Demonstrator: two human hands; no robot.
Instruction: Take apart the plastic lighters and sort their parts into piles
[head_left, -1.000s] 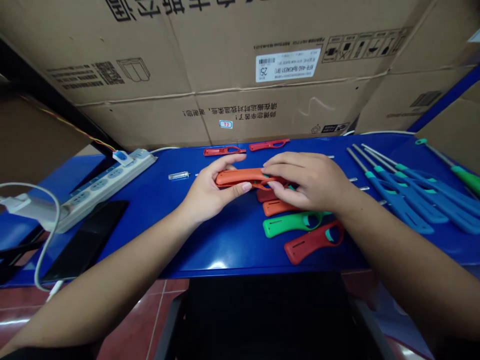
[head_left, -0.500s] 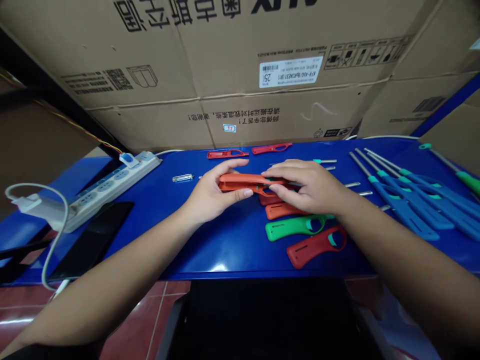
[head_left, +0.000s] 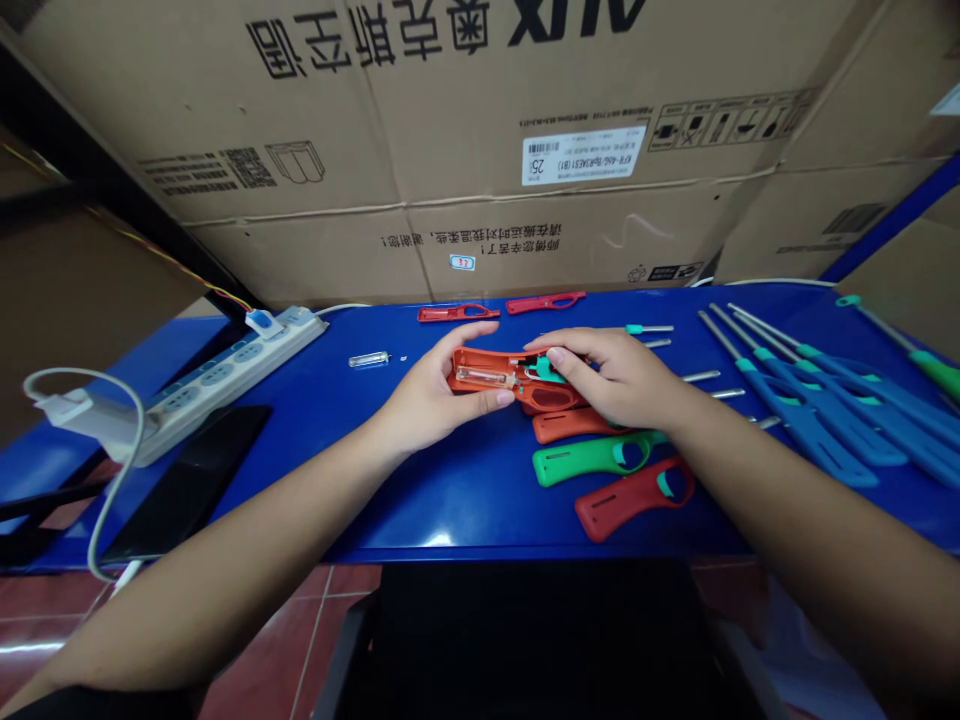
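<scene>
Head view: left hand (head_left: pixel 427 400) and right hand (head_left: pixel 619 378) have fingers closed on an opened orange lighter shell (head_left: pixel 487 375), inner tube (head_left: pixel 480 377) and teal part (head_left: pixel 544 372) exposed; green lighter handle (head_left: pixel 585 458) lies just below the right fingers.

Two hands are in view, a left hand (head_left: pixel 439 395) and a right hand (head_left: pixel 622 375), and between them they hold one open orange lighter shell (head_left: pixel 484 370). On the blue surface (head_left: pixel 450 500) lie six loose shells (head_left: pixel 634 498): three red, one dark red, one orange and one green, though the shade of some is hard to tell. There are also four blue lighters (head_left: pixel 806 425), one green-handled lighter (head_left: pixel 934 365), about five metal rods (head_left: pixel 701 376), one glass tube (head_left: pixel 367 359), one power strip (head_left: pixel 225 375) and one phone (head_left: pixel 187 480). Behind stand at least three cardboard boxes (head_left: pixel 450 130).
</scene>
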